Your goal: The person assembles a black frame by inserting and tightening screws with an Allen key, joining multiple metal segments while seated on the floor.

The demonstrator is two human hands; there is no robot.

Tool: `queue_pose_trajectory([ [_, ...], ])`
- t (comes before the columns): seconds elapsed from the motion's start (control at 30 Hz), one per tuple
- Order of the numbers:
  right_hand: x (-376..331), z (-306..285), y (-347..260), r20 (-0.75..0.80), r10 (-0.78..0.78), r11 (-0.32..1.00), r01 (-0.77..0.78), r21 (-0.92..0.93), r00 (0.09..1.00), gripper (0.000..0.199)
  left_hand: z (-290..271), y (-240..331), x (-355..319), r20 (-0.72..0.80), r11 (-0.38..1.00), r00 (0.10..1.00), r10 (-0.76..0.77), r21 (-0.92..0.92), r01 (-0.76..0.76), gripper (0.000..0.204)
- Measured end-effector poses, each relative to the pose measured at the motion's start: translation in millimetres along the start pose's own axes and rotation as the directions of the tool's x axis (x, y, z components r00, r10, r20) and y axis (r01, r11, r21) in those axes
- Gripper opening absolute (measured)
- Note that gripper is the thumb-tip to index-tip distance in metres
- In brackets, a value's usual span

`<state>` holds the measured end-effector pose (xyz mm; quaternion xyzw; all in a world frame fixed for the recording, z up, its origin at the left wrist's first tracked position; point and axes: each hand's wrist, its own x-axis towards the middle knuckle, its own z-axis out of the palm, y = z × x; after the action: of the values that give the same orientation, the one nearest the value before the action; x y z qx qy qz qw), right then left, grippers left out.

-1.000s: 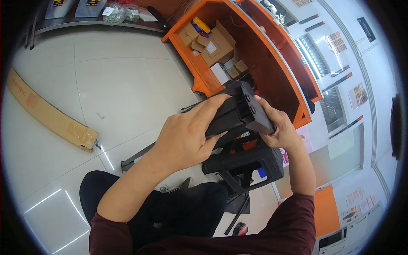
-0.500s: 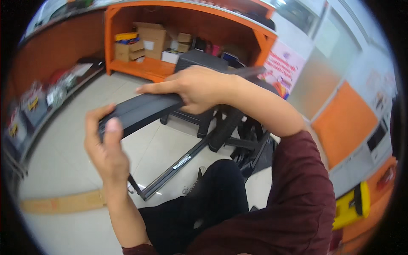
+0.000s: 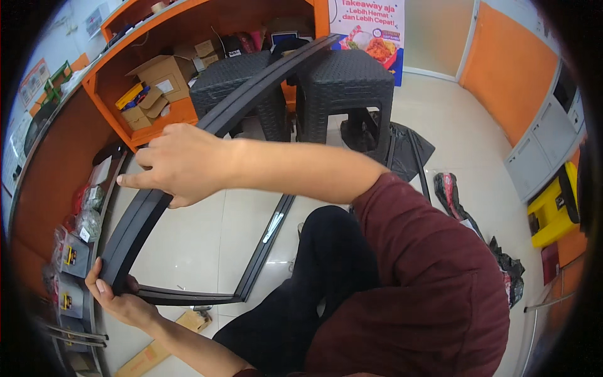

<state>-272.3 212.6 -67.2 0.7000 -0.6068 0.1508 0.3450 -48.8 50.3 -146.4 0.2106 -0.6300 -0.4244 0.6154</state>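
Observation:
A black window-like frame (image 3: 135,220) of grooved bars is raised in front of me, its near bar slanting from lower left up to the stools. At that bar's low end, my left hand (image 3: 124,306) wraps its fingers and thumb round the corner. My right hand (image 3: 188,162) lies over the middle of the same bar, gripping it with the forefinger stretched out to the left. Some right-hand fingertips are hidden behind the bar. A silver metal strip (image 3: 272,227) sits on the frame's opposite bar, near my bent knee.
Two black plastic stools (image 3: 352,69) stand ahead, close to the frame's far end. An orange shelf (image 3: 103,103) with cardboard boxes (image 3: 164,78) is behind them. A flat cardboard strip (image 3: 154,352) lies on the floor at left. Wrapped bundles (image 3: 461,204) and a yellow case (image 3: 556,207) are right.
The view has turned rightward. The near bar now slants more steeply, its left end lower. My left hand has moved down with that corner; my right hand now rests further left in the view.

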Motion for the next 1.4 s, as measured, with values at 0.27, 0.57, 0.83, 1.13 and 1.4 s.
queue_pose_trajectory([
  [0.27,-83,43,0,-0.662,0.242,0.954,-0.297,0.03,0.709,0.067,0,4,-5,-0.069,0.999,0.996,0.05,0.025,-0.049,0.047],
  [0.57,-313,73,-22,-0.401,0.691,0.718,-0.634,0.287,0.601,0.036,-4,-22,10,-0.041,0.982,0.986,0.159,0.109,-0.153,0.047],
  [0.83,-592,74,-77,-0.19,0.981,-0.032,-0.998,-0.045,-0.023,0.025,41,14,-13,-0.225,0.972,0.954,0.2,-0.079,-0.222,0.03],
  [1.13,-740,-15,-132,-0.077,0.656,-0.679,-0.542,-0.495,-0.751,0.086,37,5,-13,-0.171,0.945,0.931,0.323,0.108,-0.308,0.037],
  [1.4,-749,-21,-158,-0.05,0.72,-0.606,-0.593,-0.53,-0.692,0.088,21,1,-1,-0.129,0.984,0.981,0.142,0.129,-0.126,0.031],
])
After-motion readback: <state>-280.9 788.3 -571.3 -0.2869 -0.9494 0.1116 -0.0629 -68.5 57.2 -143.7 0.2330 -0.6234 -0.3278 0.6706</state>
